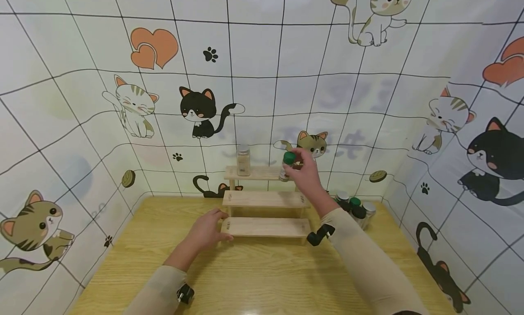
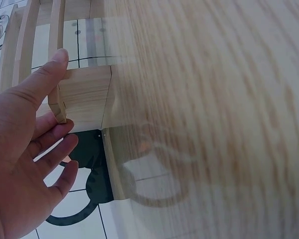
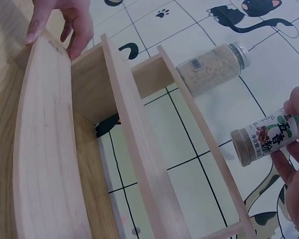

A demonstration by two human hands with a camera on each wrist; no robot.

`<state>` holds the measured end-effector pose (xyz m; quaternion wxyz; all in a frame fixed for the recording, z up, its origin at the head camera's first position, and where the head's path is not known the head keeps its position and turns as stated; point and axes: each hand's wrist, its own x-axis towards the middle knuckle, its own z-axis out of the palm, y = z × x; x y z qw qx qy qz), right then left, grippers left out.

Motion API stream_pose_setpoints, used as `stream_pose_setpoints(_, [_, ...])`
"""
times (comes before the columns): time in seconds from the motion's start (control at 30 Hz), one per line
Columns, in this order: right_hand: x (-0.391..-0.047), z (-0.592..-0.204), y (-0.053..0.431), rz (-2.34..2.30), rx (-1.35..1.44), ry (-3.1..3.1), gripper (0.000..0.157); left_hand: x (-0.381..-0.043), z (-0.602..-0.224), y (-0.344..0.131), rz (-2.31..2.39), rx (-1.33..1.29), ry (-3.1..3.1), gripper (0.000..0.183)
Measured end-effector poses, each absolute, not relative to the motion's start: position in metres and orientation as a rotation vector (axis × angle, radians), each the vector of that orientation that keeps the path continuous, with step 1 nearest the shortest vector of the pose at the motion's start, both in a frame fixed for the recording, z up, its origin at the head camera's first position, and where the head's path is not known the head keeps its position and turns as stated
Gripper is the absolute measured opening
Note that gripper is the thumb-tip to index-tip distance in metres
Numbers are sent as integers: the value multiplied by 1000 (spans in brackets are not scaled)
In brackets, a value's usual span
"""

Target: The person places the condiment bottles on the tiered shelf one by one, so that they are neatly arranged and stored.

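A three-tier wooden shelf rack [image 1: 266,227] stands on the table. My left hand [image 1: 206,231] grips the left end of its lowest tier, thumb on the board's top and fingers at its end, seen closely in the left wrist view. In my right hand [image 1: 304,171], a small spice bottle [image 3: 265,137] with a green cap [image 1: 289,158] and a printed label is held by its upper part. Its base hangs near the right end of the top tier, seemingly just above it. A clear glass jar [image 1: 243,161] of pale contents stands at the top tier's left.
Several more spice jars [image 1: 357,210] with green, black and silvery lids stand in a group on the table [image 1: 262,278], right of the rack and partly behind my right forearm. A cat-patterned sheet [image 1: 254,92] covers the walls behind and beside the table.
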<state>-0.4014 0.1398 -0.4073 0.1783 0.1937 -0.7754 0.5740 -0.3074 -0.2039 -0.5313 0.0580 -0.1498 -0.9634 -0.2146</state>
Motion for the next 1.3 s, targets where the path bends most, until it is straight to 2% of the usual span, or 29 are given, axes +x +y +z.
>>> stream_pose_setpoints(0.7, [-441, -398, 91, 1512, 617, -2246, 47, -308, -529, -205, -682, -456, -2903, 73])
stream_pose_setpoints(1.3, [-447, -418, 86, 1584, 622, -2237, 55, -311, -539, -206, -695, -467, -2913, 76])
